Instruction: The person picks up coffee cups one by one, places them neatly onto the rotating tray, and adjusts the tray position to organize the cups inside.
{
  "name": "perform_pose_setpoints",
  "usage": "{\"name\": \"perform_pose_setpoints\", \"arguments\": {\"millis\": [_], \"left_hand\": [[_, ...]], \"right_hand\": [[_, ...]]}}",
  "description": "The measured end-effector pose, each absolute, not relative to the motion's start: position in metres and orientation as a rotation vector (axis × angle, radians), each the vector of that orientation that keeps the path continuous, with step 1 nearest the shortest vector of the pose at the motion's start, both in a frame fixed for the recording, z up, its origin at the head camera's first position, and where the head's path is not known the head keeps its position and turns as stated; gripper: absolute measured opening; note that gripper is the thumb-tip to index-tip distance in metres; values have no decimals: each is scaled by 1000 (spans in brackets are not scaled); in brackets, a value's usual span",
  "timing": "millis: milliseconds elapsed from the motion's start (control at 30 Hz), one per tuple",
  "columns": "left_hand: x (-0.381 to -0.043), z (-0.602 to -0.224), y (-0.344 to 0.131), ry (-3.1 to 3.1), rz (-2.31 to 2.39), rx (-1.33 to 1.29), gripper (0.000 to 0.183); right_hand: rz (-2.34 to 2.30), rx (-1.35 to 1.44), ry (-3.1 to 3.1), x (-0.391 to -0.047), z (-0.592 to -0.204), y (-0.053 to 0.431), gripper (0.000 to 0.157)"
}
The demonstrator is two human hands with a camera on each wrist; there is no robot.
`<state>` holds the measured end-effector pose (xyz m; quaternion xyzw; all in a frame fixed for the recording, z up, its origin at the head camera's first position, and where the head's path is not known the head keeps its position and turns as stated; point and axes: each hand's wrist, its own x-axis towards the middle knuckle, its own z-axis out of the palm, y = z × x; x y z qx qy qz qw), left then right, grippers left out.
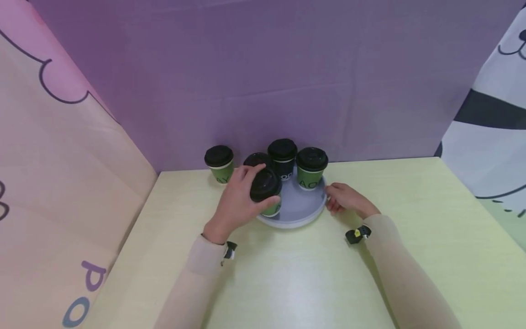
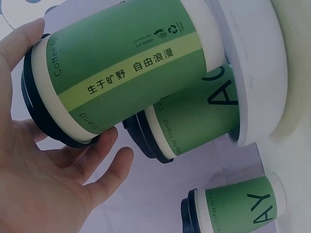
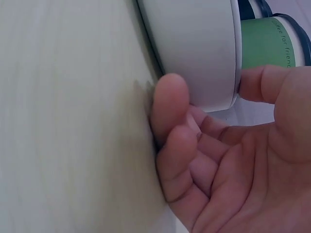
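My left hand (image 1: pixel 238 201) holds a green paper coffee cup (image 2: pixel 126 68) by its black lid, thumb on one side and fingers on the other. This cup stands over the front left part of a round light-grey tray (image 1: pixel 297 205). At the tray's right edge, my right hand (image 1: pixel 347 199) pinches the rim, its thumb at the top and curled fingers low against the side wall. Behind the held cup, on the tray, are a black cup (image 1: pixel 284 168), a green cup (image 1: pixel 310 177) and another lidded cup (image 1: pixel 256 158), mostly hidden by the left hand and held cup.
One more green cup (image 1: pixel 222 172) with a black lid stands on the pale table (image 1: pixel 287 274), left of the tray. Close behind the cups rises a purple cloth backdrop (image 1: pixel 255 82). Printed cloth panels (image 1: pixel 61 183) border the table's sides.
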<state>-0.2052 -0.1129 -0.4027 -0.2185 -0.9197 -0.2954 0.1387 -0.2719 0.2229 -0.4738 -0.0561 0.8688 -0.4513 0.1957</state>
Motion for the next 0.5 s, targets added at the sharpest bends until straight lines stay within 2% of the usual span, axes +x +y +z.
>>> {"name": "perform_pose_setpoints", "arguments": {"millis": [500], "left_hand": [[-209,-412,-106,-2641,-825,-633,88]], "right_hand": [[-1206,-160,2427,-270,-466,220,29]]}}
